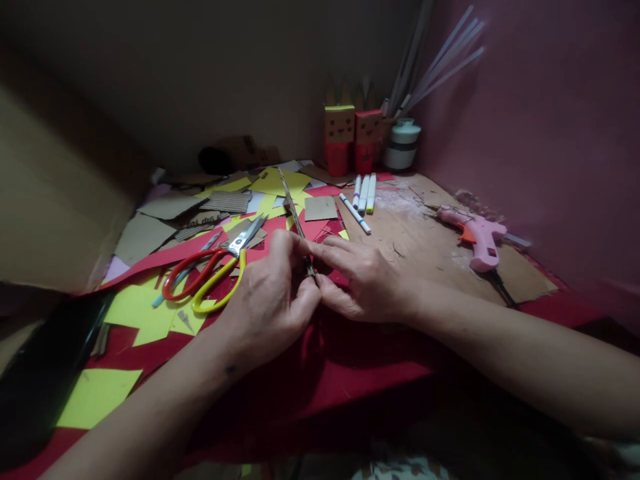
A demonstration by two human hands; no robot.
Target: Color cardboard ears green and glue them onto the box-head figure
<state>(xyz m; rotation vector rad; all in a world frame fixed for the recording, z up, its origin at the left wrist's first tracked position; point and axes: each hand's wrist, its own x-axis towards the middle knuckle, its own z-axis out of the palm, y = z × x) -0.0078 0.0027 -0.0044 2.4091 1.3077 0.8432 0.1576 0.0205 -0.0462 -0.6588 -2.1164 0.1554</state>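
Between my two hands is a thin, long piece that looks like cardboard (291, 200), seen nearly edge-on and slanting up and away to the left. My left hand (273, 290) pinches its near end with thumb and bent fingers. Against it from the other side, my right hand (357, 277) pinches the same end, the fingertips of both hands meeting there. Scissors (213, 267) with one red and one yellow handle lie just left of my left hand, blades partly apart. A small square of cardboard (321, 208) lies beyond my hands.
Yellow paper (140, 310) and cardboard scraps (145, 237) cover the left side. Several markers (364, 193) lie near the middle. A pink glue gun (475, 233) rests at right. Two box-headed figures (339, 127) and a white jar (403, 143) stand at the back.
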